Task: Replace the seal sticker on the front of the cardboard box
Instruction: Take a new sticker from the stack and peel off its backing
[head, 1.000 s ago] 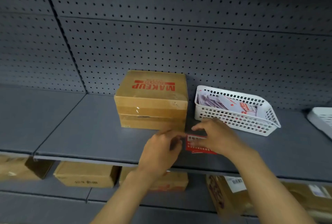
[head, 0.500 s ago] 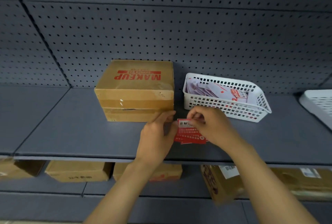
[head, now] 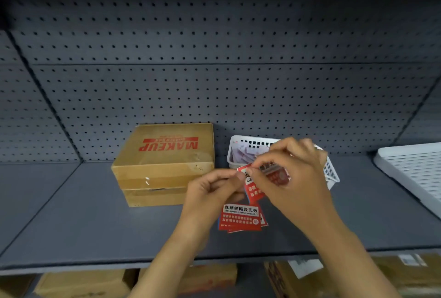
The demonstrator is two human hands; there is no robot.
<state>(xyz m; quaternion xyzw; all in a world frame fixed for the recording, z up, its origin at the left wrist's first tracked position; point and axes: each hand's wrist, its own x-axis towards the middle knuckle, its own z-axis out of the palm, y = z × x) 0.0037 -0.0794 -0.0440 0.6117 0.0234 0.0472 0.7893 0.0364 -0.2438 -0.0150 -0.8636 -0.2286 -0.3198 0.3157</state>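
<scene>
A brown cardboard box [head: 164,166] printed "MAKEUP" in red sits on the grey shelf [head: 95,221], its front face toward me. Just right of the box, both hands hold a red seal sticker [head: 256,191] above the shelf. My left hand [head: 210,192] pinches its upper left corner. My right hand [head: 291,173] grips its top edge and covers most of it. Below the hands, a small stack of red seal stickers [head: 241,217] with white Chinese text lies flat on the shelf.
A white plastic basket [head: 331,173] with more sticker sheets stands behind my right hand. A white perforated tray [head: 412,173] lies at the far right. Pegboard forms the back wall. Cardboard boxes [head: 81,283] fill the lower shelf.
Both hands have lifted one sticker up off the shelf, and the stack of stickers left behind is now uncovered. The camera has moved closer and tilted.
</scene>
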